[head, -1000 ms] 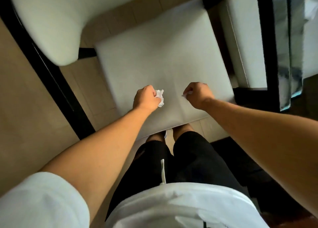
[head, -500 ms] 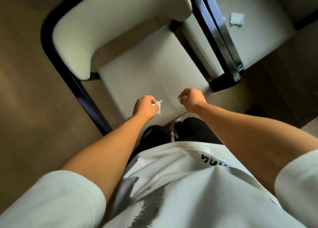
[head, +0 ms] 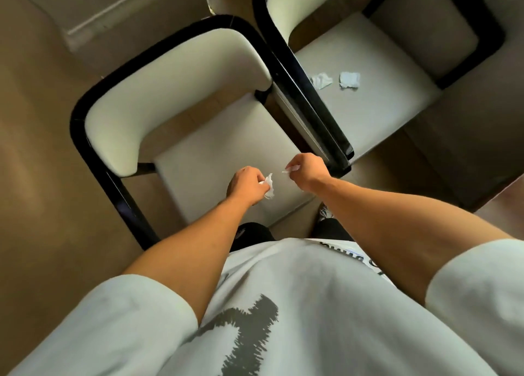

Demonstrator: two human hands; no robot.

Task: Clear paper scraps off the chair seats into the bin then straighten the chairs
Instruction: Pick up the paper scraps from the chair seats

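Right chair — top cut off

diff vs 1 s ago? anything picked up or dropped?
Nothing taken or released. The view pulled back and swung right, so the second chair and its two scraps now show. Unchanged: left hand keeps its grip on a crumpled scrap, right hand stays closed on a smaller piece, over the near chair's seat.

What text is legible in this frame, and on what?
T-shirt: dark lettering at its upper right edge, seen upside down and cut off by the right forearm; too partial and blurred to read.
T-shirt front: dark brushstroke graphic, not lettering.
Chairs, paper scraps on the right chair's seat, crumpled paper in the left hand and right hand: no text visible.
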